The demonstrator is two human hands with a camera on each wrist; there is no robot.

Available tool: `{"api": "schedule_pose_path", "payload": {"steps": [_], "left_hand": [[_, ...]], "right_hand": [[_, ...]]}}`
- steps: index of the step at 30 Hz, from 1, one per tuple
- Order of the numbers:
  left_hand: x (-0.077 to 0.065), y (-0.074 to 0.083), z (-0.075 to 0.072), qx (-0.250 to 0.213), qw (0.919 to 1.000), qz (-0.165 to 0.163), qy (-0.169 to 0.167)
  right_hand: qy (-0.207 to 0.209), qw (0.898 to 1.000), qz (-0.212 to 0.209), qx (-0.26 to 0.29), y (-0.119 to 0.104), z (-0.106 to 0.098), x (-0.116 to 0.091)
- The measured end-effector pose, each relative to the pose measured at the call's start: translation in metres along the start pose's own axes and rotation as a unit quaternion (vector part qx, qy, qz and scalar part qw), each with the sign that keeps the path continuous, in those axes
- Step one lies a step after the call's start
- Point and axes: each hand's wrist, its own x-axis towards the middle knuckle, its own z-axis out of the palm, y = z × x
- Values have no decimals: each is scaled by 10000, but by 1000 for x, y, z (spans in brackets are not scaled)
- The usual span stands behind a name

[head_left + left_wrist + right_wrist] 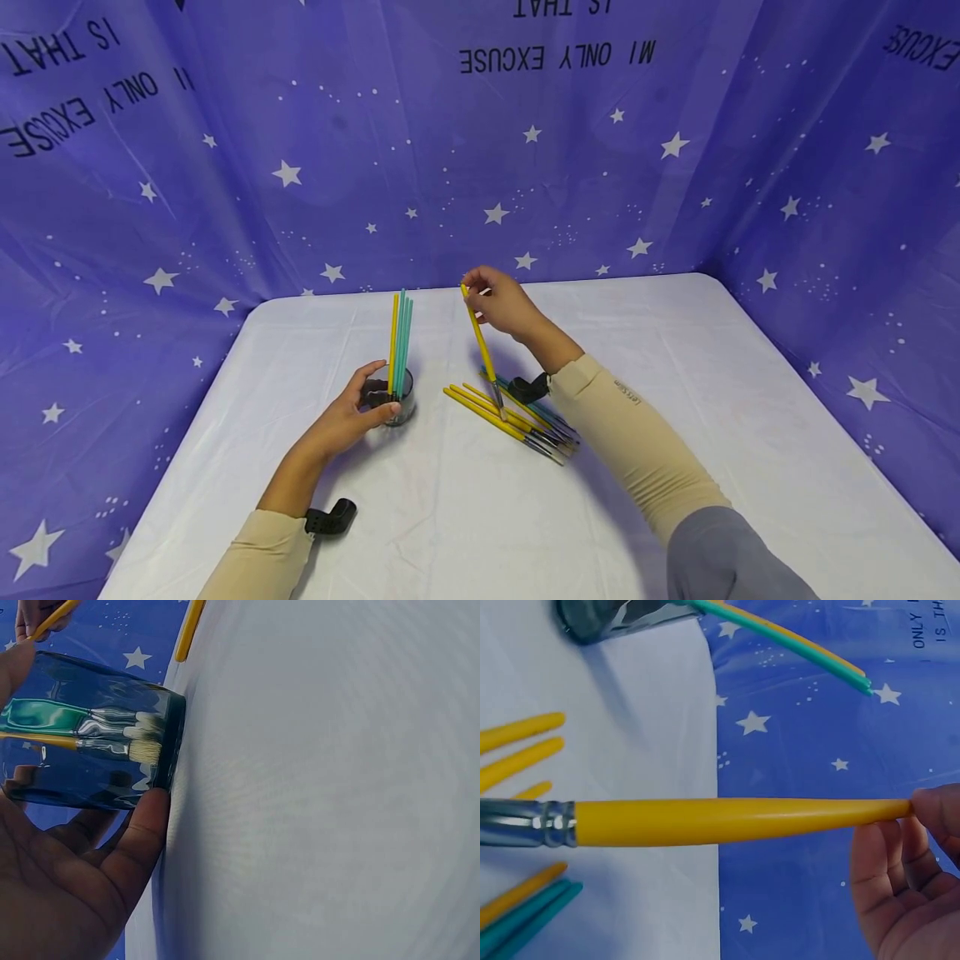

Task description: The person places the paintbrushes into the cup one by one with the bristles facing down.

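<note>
My left hand [347, 423] is curled round a clear glass [90, 772] that stands on the table. Inside it, bristles down, are several teal paintbrushes [406, 342] and a yellow one [393, 337]. To the right, my right hand [504, 302] pinches a yellow paintbrush [705, 821] by the tip of its handle. That brush hangs at a slant with its bristles low, over a pile of loose brushes. The pile holds several yellow paintbrushes [480, 410] and teal paintbrushes [555, 417], partly hidden behind the held brush and the right wrist.
A white cloth covers the table [450, 517]. Purple curtains [450, 167] with white stars and lettering hang behind it and along both sides. Each wrist wears a black camera; the left camera [333, 518] sits just above the cloth.
</note>
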Motion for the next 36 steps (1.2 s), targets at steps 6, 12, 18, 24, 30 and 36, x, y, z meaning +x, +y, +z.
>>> {"api": "schedule_pose_path", "payload": {"steps": [6,12,18,24,30,36], "left_hand": [[-1,0,0,-16,10000,2,13],[-1,0,0,-54,10000,-53,33],[-1,-1,0,-23,10000,-38,36],[0,-1,0,20,10000,-25,51],[0,-1,0,25,10000,-12,55],[0,-1,0,41,10000,16,-1]], "right_hand": [[289,9989,-145,350,-6,4,2],[498,9964,-377,581,-14,10,1],[656,9924,-594,858,-23,12,2],[847,9861,-685,1252,-36,12,3],[1160,9722,-728,1897,-45,19,4],[1396,9545,-783,2517,-52,27,6]]}}
